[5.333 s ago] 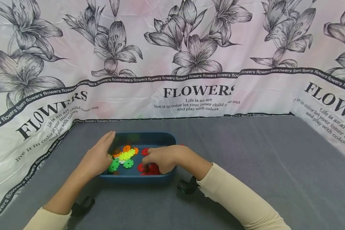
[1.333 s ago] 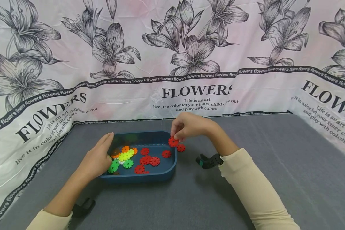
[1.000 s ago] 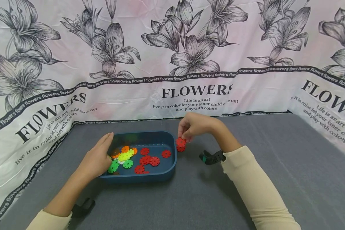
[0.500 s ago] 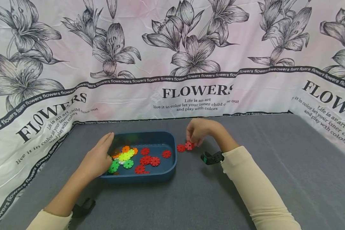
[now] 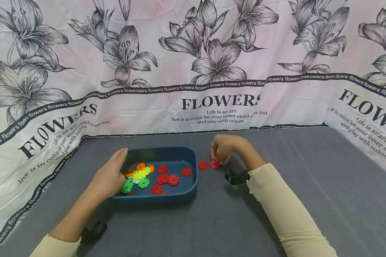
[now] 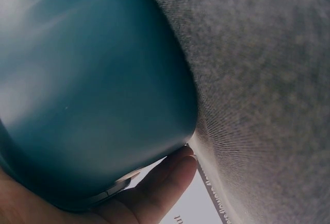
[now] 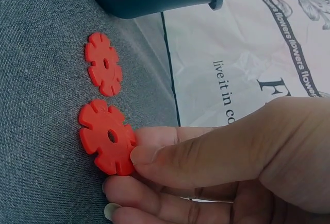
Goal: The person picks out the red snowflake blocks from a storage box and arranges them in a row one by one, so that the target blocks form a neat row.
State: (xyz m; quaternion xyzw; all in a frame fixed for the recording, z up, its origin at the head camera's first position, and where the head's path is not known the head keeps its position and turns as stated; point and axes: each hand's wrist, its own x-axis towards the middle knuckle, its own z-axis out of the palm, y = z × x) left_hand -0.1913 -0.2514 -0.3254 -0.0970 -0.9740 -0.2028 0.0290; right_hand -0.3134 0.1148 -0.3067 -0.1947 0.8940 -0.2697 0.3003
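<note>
My right hand [image 5: 223, 148] pinches a red notched interlocking disc [image 7: 108, 136] between thumb and fingers, low over the grey cloth. Beside it, a second red disc [image 7: 103, 64] lies flat, between the held one and a blue plastic bin [image 5: 154, 200]. At the bin's left end my left hand [image 5: 107, 176] grips the wall, thumb over the rim and fingers along the outside, as the left wrist view shows fingers [image 6: 167, 183] against the bin's outer side. Inside the bin, several red discs [image 5: 163, 178] spread over the right half.
Yellow discs [image 5: 139, 175], green discs [image 5: 143, 183] and orange discs [image 5: 140, 166] cluster in the bin's left half. Grey cloth [image 5: 193, 228] covers the table. A white flower-printed curtain [image 5: 212, 107] hangs behind and at both sides.
My right hand has gone from inside the bin over its right rim with a red disc, then moved right past the lying disc and down to the cloth. The left hand stays on the bin.
</note>
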